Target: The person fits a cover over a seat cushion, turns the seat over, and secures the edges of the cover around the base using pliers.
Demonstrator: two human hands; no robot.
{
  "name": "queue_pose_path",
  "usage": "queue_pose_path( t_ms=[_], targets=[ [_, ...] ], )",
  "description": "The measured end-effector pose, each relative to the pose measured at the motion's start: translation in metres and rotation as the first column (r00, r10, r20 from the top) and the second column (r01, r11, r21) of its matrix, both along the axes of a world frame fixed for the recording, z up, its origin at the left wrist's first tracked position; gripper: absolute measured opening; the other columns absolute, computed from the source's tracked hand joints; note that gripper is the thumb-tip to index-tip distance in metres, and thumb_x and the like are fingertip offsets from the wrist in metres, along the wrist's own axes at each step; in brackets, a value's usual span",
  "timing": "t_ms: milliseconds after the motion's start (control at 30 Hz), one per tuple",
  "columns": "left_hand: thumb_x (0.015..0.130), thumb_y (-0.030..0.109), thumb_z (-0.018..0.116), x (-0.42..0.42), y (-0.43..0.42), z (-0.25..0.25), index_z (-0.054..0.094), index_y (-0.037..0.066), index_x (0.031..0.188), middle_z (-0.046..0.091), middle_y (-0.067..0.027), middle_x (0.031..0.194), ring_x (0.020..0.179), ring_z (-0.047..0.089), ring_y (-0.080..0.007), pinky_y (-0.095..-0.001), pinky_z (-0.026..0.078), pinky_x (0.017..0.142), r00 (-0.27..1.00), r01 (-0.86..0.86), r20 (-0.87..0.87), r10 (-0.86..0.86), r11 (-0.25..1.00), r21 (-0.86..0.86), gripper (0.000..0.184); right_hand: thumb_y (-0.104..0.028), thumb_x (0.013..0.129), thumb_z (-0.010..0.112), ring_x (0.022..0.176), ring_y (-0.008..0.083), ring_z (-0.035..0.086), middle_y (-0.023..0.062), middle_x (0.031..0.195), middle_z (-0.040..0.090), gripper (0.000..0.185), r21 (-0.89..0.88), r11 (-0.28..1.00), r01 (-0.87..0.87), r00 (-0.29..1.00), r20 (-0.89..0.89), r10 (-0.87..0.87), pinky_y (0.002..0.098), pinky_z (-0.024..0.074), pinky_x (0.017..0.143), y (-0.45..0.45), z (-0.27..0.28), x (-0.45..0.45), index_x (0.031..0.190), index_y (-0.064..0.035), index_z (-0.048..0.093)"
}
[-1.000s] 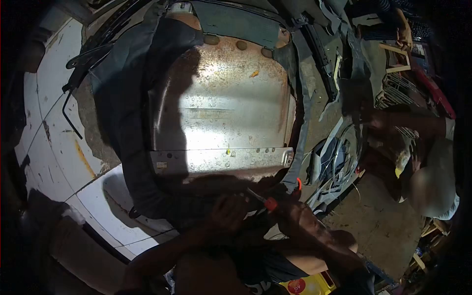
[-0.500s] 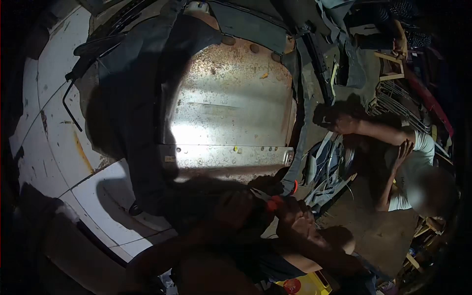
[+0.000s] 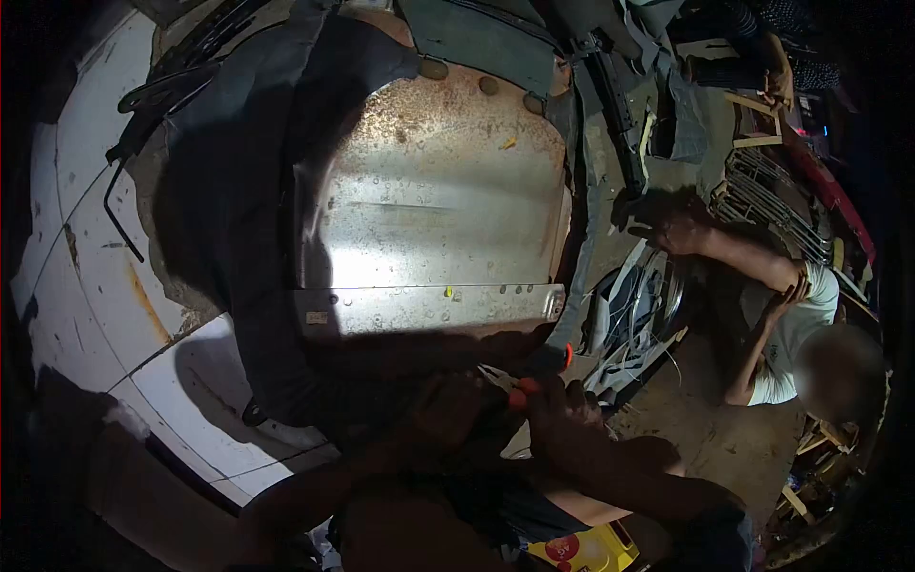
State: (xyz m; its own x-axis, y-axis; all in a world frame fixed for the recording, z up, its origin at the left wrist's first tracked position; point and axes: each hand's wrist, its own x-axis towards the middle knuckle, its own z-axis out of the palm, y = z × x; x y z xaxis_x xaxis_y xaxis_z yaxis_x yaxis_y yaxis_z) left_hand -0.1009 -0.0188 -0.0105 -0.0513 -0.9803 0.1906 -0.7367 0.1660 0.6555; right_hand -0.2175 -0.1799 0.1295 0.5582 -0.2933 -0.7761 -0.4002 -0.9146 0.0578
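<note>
A large vehicle seat back lies in front of me, its bare metal panel (image 3: pixel 438 238) spotted with rust and framed by a dark grey fabric cover (image 3: pixel 224 200). At its near edge, in deep shadow, my left hand (image 3: pixel 448 410) is closed on the cover's dark edge. My right hand (image 3: pixel 562 415) is wrapped around orange-handled pliers (image 3: pixel 518 396). Their metal jaws point up and left, toward the cover beside my left hand. What the jaws touch is too dark to make out. Another small orange piece (image 3: pixel 569 356) shows by the panel's near right corner.
At the right, a person in a white shirt (image 3: pixel 810 291) reaches an arm toward the seat. Grey strips (image 3: pixel 629 315) lie in a heap near them. Metal rods (image 3: pixel 777 205) and a wooden frame (image 3: pixel 758 124) are farther back. White tiles (image 3: pixel 86 305) cover the left floor; a yellow package (image 3: pixel 596 550) is below.
My right hand and the pliers have shifted slightly left, and both orange handles show more plainly. My left hand keeps its place at the cover. The whole view has shifted a little.
</note>
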Motion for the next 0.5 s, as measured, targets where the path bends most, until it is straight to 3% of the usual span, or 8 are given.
queue_pose_path(
  t_ms=[67, 133, 233, 300, 333, 367, 433, 500],
  targets=[
    [0.086, 0.022, 0.061, -0.001, -0.001, -0.001, 0.064, -0.006, 0.126, 0.066, -0.0191, 0.119, 0.116, 0.063, -0.0312, -0.0489, 0.047, 0.102, 0.996, -0.030, 0.083, 0.033, 0.999, -0.044, 0.049, -0.016, 0.079, 0.070, 0.087, 0.0343, 0.062, 0.0206, 0.097, 0.061, 0.031, 0.002, 1.000, -0.009, 1.000, 0.002, 0.009, 0.0449, 0.0522, 0.068, 0.000, -0.001, 0.003, 0.105, 0.0021, 0.066],
    [0.086, 0.022, 0.061, -0.005, 0.001, -0.002, 0.064, -0.006, 0.126, 0.066, -0.0189, 0.120, 0.116, 0.063, -0.0311, -0.0488, 0.047, 0.102, 0.998, -0.049, 0.030, 0.050, 0.998, -0.032, 0.049, -0.016, 0.079, 0.071, 0.085, 0.0347, 0.064, 0.0205, 0.095, 0.062, 0.029, 0.000, 1.000, -0.013, 1.000, 0.002, 0.013, 0.0446, 0.0533, 0.065, -0.004, 0.000, 0.007, 0.101, 0.0026, 0.067],
    [0.085, 0.021, 0.061, -0.008, 0.004, -0.005, 0.065, -0.006, 0.125, 0.066, -0.0188, 0.120, 0.116, 0.063, -0.0309, -0.0485, 0.047, 0.102, 0.998, -0.062, -0.012, 0.061, 0.998, -0.034, 0.048, -0.018, 0.080, 0.070, 0.082, 0.0340, 0.069, 0.0192, 0.089, 0.066, 0.024, 0.127, 0.981, 0.144, 0.987, -0.085, -0.134, 0.0472, 0.0565, 0.067, -0.024, -0.002, 0.020, 0.096, 0.0002, 0.070],
    [0.085, 0.020, 0.061, -0.009, 0.002, -0.009, 0.065, -0.006, 0.125, 0.066, -0.0187, 0.120, 0.116, 0.063, -0.0307, -0.0484, 0.047, 0.102, 0.997, -0.073, 0.004, 0.074, 0.996, -0.053, 0.048, -0.019, 0.083, 0.068, 0.080, 0.0329, 0.073, 0.0181, 0.083, 0.069, 0.021, 0.444, 0.793, 0.417, 0.902, -0.312, -0.299, 0.0474, 0.0586, 0.073, -0.052, -0.008, 0.020, 0.095, -0.0027, 0.074],
    [0.085, 0.020, 0.060, -0.010, 0.002, -0.011, 0.065, -0.006, 0.124, 0.065, -0.0189, 0.122, 0.116, 0.063, -0.0306, -0.0486, 0.047, 0.102, 0.996, -0.085, 0.032, 0.088, 0.994, -0.067, 0.048, -0.021, 0.088, 0.067, 0.082, 0.0326, 0.074, 0.0172, 0.083, 0.072, 0.021, 0.429, 0.892, 0.146, 0.965, -0.260, -0.033, 0.0470, 0.0587, 0.077, -0.050, -0.023, 0.009, 0.098, -0.0048, 0.075],
    [0.084, 0.019, 0.060, -0.011, 0.004, -0.011, 0.066, -0.006, 0.124, 0.065, -0.0190, 0.123, 0.116, 0.062, -0.0304, -0.0489, 0.047, 0.103, 0.994, -0.092, 0.058, 0.097, 0.993, -0.076, 0.047, -0.021, 0.088, 0.067, 0.082, 0.0326, 0.074, 0.0172, 0.083, 0.072, 0.021, 0.433, 0.889, 0.147, 0.965, -0.259, -0.034, 0.0470, 0.0587, 0.077, -0.052, -0.026, -0.002, 0.098, -0.0048, 0.075],
    [0.085, 0.020, 0.059, -0.009, 0.005, -0.010, 0.066, -0.006, 0.124, 0.065, -0.0190, 0.123, 0.117, 0.062, -0.0302, -0.0489, 0.047, 0.103, 0.997, -0.058, 0.055, 0.061, 0.997, -0.049, 0.048, -0.023, 0.092, 0.066, 0.082, 0.0316, 0.074, 0.0192, 0.087, 0.072, 0.023, 0.350, 0.712, 0.609, 0.786, -0.389, -0.481, 0.0414, 0.0587, 0.074, -0.060, -0.028, -0.001, 0.097, -0.0027, 0.075],
    [0.085, 0.020, 0.059, -0.007, 0.004, -0.007, 0.065, -0.006, 0.124, 0.066, -0.0191, 0.123, 0.117, 0.062, -0.0300, -0.0490, 0.048, 0.103, 0.998, -0.029, 0.048, 0.030, 0.999, -0.019, 0.048, -0.025, 0.098, 0.062, 0.078, 0.0287, 0.074, 0.0189, 0.084, 0.072, 0.026, 0.472, 0.660, 0.584, 0.809, -0.406, -0.426, 0.0379, 0.0576, 0.072, -0.066, -0.041, -0.015, 0.097, -0.0021, 0.074]
  ],
)
